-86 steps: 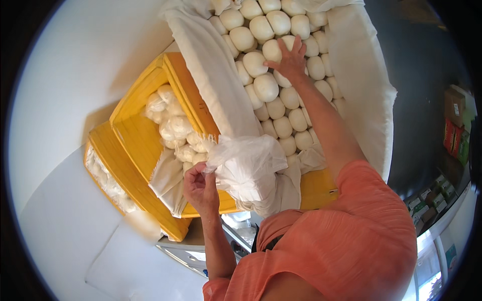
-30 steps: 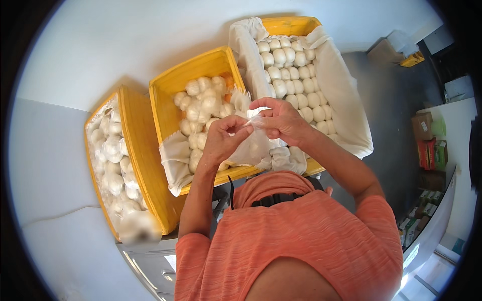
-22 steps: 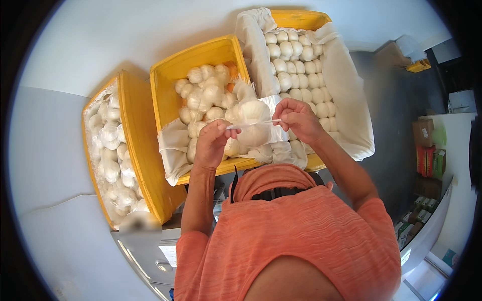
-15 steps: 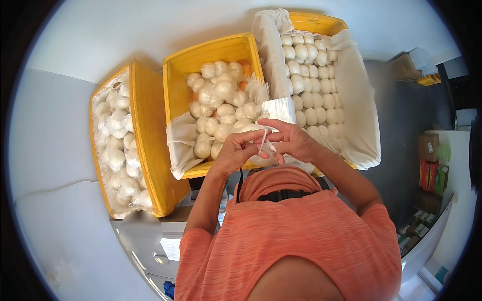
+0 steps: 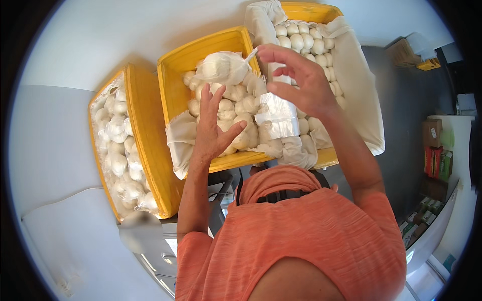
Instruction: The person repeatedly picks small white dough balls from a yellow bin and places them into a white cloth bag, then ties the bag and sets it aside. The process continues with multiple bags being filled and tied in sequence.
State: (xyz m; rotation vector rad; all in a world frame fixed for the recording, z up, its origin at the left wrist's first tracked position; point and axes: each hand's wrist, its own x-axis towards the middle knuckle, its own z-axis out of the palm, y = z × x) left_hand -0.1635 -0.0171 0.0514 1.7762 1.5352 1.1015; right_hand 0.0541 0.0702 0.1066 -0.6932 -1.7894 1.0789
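Right hand has its fingers spread, letting go of a tied bag of white balls at 12 o'clock over the middle yellow crate. Left hand hovers open below. The bag probably needs dropping in.

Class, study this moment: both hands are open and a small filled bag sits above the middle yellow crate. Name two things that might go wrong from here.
1. The bag seems free of both the left hand and the right hand, so it may bounce off the heaped bags in the middle crate and roll out.
2. The roll of clear bags lies loose on the heap near the front rim and might slide off.
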